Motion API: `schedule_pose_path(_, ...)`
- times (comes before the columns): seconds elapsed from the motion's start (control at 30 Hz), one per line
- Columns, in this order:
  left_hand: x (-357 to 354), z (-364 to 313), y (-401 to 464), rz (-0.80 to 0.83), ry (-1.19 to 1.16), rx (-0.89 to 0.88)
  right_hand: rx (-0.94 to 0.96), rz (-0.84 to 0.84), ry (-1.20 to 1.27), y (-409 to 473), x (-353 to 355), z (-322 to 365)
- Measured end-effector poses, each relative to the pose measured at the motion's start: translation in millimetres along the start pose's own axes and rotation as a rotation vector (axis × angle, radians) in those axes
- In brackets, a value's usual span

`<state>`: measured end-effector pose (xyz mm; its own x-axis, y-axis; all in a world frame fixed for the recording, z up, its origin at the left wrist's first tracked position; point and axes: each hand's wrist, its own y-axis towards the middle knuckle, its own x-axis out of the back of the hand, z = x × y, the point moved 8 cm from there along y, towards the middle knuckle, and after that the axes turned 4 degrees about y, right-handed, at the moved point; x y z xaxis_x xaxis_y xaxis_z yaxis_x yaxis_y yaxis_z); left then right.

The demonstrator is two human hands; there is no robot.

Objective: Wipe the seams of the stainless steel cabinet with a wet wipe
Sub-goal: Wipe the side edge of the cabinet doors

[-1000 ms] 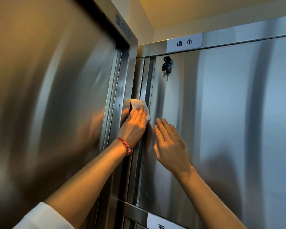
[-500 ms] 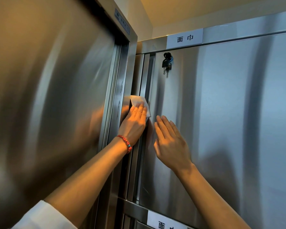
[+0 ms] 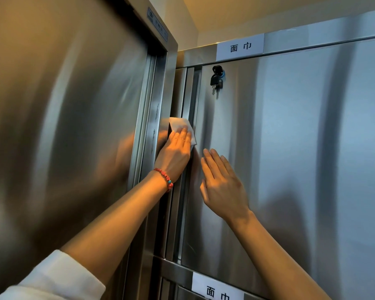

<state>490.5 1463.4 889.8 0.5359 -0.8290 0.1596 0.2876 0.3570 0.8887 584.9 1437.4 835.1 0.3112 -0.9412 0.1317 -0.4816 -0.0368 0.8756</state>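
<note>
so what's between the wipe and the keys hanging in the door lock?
Head view: only bare steel, the vertical seam and door edge, between wet wipe and keys.

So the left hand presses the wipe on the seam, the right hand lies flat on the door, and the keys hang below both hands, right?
Not quite. The head view shows the keys hanging above both hands, near the top of the door. The rest holds: left hand presses the wipe, right hand lies flat.
</note>
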Motion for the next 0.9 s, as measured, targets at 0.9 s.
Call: schedule_pose_path(0.9, -2, 8, 10, 0.041, -0.101, -0.006, -0.055, -0.072, 0.083, 17, 9, -4)
